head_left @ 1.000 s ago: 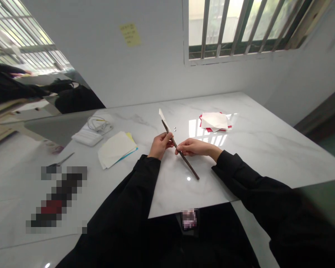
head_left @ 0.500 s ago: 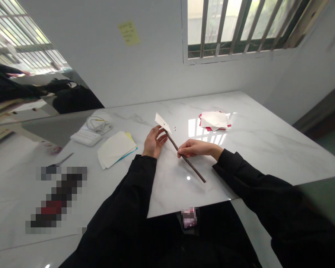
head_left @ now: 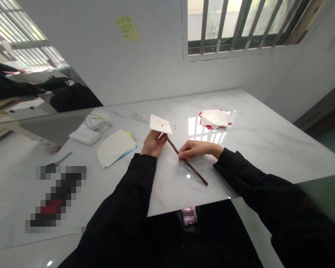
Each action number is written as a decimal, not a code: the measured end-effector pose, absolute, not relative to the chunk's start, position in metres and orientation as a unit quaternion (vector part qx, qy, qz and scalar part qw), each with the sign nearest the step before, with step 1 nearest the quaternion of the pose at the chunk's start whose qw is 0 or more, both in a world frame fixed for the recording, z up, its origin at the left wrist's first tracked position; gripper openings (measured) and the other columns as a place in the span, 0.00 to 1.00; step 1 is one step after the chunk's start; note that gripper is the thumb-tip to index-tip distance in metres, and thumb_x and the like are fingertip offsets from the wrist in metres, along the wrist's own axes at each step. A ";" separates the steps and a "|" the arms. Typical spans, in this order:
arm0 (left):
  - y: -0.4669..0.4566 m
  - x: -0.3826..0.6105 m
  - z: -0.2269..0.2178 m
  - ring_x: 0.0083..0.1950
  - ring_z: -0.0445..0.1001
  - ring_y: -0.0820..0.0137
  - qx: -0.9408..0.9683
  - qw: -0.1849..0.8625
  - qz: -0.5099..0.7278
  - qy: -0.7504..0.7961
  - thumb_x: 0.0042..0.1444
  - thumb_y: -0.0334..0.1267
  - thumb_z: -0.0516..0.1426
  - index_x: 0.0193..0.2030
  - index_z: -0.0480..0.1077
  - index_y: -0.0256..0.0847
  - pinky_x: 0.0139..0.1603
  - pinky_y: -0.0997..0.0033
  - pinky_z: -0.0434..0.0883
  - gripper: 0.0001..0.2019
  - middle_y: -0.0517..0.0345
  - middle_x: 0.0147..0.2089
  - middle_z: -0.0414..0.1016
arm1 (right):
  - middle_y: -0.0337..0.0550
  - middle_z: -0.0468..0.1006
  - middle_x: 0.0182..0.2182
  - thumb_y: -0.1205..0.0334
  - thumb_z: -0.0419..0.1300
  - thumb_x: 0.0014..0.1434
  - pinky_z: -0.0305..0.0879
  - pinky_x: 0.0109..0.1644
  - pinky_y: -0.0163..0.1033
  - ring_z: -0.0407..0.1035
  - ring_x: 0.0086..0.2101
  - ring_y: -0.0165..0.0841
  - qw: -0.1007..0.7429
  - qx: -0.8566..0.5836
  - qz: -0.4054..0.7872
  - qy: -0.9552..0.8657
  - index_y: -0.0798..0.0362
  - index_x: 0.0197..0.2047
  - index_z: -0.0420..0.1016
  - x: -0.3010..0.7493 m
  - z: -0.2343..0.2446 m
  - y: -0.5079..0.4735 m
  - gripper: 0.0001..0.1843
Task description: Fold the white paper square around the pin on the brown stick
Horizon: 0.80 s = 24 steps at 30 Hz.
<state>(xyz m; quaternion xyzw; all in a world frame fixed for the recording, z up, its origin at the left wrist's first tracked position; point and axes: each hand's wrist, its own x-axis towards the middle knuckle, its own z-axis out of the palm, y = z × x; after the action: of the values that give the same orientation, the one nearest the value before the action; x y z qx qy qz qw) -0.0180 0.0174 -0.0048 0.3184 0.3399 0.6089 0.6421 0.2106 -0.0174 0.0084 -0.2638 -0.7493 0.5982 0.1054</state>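
Note:
A folded white paper piece (head_left: pixel 158 124) with crease lines and a small silvery bead or pin head in its middle sits at the upper end of a thin dark stick (head_left: pixel 197 172). My left hand (head_left: pixel 153 144) is under and behind the paper's lower edge, its fingers curled against the paper; some fingertips are hidden. Partway along the stick, my right hand (head_left: pixel 192 150) pinches it between thumb and fingers. The stick slopes down to the right, its lower end free. Two small silvery beads (head_left: pixel 174 127) lie on the table just right of the paper.
White and red sheets (head_left: pixel 214 118) are stacked at the back right of the marbled table (head_left: pixel 270 149). White, yellow and blue sheets (head_left: pixel 115 147) lie at left, beside a white box (head_left: pixel 85 137) and a coiled cable (head_left: pixel 96 122). Scissors (head_left: pixel 58 160) and a blurred-out dark object lie further left.
The white paper has turned so its broad face with the bead now shows. The stick's lower end has shifted slightly right and down; both hands stay nearly in place.

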 end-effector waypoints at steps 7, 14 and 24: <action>0.014 -0.014 -0.001 0.39 0.76 0.72 0.326 0.657 0.595 0.330 0.49 0.36 0.72 0.48 0.77 0.44 0.39 0.75 0.73 0.19 0.59 0.41 0.81 | 0.40 0.78 0.32 0.47 0.64 0.66 0.54 0.25 0.32 0.58 0.24 0.24 0.156 -0.283 0.644 -0.694 0.56 0.48 0.82 0.211 0.002 -0.015 0.20; 0.013 -0.013 0.000 0.42 0.78 0.70 0.335 0.657 0.578 0.349 0.53 0.38 0.70 0.55 0.76 0.42 0.41 0.74 0.74 0.22 0.54 0.45 0.82 | 0.50 0.80 0.40 0.44 0.59 0.70 0.74 0.36 0.32 0.73 0.33 0.28 0.290 -0.338 0.807 -0.387 0.57 0.53 0.74 0.208 -0.010 0.016 0.23; 0.008 -0.007 0.001 0.45 0.80 0.65 0.348 0.687 0.542 0.336 0.55 0.32 0.66 0.56 0.76 0.41 0.43 0.71 0.76 0.21 0.50 0.48 0.83 | 0.46 0.80 0.39 0.59 0.65 0.68 0.77 0.45 0.32 0.77 0.38 0.29 0.343 -0.263 0.834 -0.344 0.58 0.49 0.76 0.194 -0.015 0.020 0.12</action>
<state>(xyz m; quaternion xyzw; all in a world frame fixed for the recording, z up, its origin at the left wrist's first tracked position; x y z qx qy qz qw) -0.0069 0.0085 0.0009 0.3481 0.3357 0.5419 0.6874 0.1941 0.0202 -0.0154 -0.2628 -0.3444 0.8336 0.3426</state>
